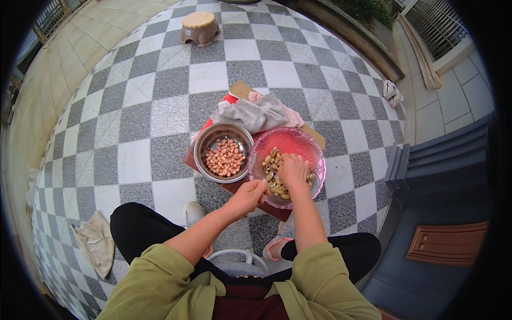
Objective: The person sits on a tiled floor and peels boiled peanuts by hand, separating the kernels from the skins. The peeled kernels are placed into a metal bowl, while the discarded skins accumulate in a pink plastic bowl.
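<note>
My right hand (294,170) reaches down into a pink-rimmed bowl (323,164) that holds peanuts in their shells and shell pieces (279,188). Its fingertips are hidden, so whether it grips anything does not show. My left hand (251,196) is at the near left rim of that bowl, thumb and fingers pinched together; whatever lies between them is too small to make out. To the left, beside the pink bowl, stands a stainless steel bowl (203,172) with shelled peanut kernels (226,158). Both bowls rest on a low red surface (192,154).
A grey cloth (252,114) and a pink cloth (294,117) lie behind the bowls, near cardboard (316,135). A small stool (199,28) stands farther off on the tiles. A beige cloth (96,244) lies at left, shoes (392,93) at right, beside a dark door (440,212).
</note>
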The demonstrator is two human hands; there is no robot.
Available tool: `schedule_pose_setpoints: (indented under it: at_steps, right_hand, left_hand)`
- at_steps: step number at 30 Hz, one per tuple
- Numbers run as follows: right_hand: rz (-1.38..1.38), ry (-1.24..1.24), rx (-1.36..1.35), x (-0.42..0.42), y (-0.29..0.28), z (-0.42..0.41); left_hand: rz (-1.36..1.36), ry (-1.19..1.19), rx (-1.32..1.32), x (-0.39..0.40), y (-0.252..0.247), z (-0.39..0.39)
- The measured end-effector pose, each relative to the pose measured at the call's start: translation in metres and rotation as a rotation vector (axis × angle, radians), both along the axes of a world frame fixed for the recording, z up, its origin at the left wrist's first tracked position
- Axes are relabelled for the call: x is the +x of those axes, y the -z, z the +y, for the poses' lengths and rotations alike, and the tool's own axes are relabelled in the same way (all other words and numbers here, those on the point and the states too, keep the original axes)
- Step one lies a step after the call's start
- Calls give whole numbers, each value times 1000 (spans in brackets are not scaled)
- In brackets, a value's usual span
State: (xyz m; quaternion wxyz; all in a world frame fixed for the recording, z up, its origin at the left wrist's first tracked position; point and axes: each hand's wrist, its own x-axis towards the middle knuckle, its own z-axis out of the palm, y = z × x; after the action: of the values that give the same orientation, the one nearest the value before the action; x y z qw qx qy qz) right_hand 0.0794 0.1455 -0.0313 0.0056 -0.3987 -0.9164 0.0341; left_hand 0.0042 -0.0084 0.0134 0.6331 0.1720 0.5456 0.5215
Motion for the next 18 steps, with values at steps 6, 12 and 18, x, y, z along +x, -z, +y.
schedule_pose_setpoints:
  at_steps: [6, 12, 18]
  right_hand:
    - [102, -156, -27, -3, -3, -10]
    - [186, -145, -52, -4, 16, -10]
    - [165, -205, -36, -4, 15, -3]
  left_hand:
    - [23, -2, -4, 1, 0, 0]
    - [20, -4, -3, 2, 0, 1]
    - [27, 6, 12, 3, 3, 2]
